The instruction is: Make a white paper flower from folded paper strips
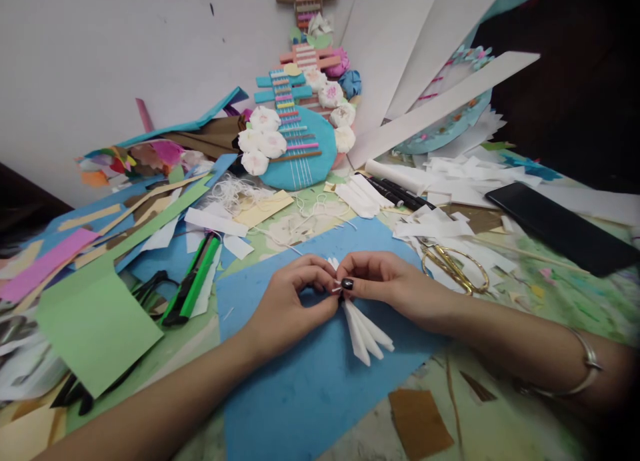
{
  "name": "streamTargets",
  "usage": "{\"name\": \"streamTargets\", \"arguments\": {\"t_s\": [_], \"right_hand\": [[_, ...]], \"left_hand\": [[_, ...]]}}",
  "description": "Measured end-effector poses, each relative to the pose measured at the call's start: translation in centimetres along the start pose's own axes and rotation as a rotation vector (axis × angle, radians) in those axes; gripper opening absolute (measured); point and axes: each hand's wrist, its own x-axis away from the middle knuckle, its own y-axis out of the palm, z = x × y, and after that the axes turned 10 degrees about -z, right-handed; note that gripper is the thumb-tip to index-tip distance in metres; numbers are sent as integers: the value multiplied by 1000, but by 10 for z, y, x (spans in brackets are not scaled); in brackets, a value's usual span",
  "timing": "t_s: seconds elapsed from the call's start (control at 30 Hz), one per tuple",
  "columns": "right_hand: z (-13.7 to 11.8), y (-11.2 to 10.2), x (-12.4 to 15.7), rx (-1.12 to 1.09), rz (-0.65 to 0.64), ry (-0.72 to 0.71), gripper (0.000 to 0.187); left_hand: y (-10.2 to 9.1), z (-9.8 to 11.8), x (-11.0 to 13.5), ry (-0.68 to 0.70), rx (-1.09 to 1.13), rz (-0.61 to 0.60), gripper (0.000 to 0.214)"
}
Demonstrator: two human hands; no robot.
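My left hand (295, 294) and my right hand (385, 281) meet over a blue paper sheet (300, 381). Both pinch the middle of a folded white paper fan (365, 328), whose pleats spread out below my fingers and poke up a little above them. My fingers are closed tight on the fold. The nails of my right hand are dark. A silver bangle (585, 368) sits on my right wrist.
Gold scissors (455, 264) lie right of my hands, a green utility knife (193, 284) to the left. A black phone (560, 224) rests at the right. Paper scraps, green card (95, 321), black markers (395, 193) and a blue guitar-shaped craft with white paper flowers (295, 141) crowd the back.
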Motion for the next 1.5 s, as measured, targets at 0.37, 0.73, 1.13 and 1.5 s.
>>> {"name": "streamTargets", "arguments": {"t_s": [0.37,0.73,1.13,1.5], "right_hand": [[2,-5,0,235,-90,5,6],[1,-6,4,837,69,-230,7],[6,-2,3,1072,85,-446,14],[10,-3,2,1010,118,-385,11]], "left_hand": [[-4,-1,-2,24,-43,-119,8],[-6,0,-2,42,-79,-172,8],[-8,-2,-4,43,-60,-191,11],[-11,-10,-4,61,5,-175,13]]}}
